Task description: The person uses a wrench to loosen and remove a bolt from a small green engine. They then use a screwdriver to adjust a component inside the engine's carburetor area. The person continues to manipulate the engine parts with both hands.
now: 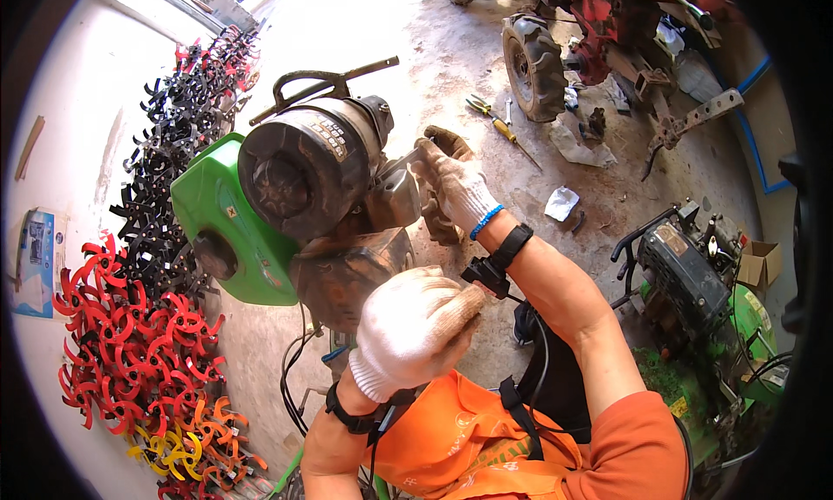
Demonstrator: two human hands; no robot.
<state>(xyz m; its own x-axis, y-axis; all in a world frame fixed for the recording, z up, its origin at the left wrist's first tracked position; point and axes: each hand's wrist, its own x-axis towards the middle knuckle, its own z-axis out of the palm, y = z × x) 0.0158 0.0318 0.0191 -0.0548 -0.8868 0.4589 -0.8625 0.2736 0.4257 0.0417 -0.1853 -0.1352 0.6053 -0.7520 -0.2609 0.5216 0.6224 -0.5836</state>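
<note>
Engine [321,179] with green cover [217,213] meets gloved right hand [451,187], fingers pressed flat; left hand [412,326] fisted; blue poster [36,261] left.

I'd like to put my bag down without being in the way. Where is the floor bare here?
Bare concrete shows between the engine and the tractor tyre, above the screwdrivers. It is crowded along the left wall with red and black tiller blades, and at right by a green machine.
</note>
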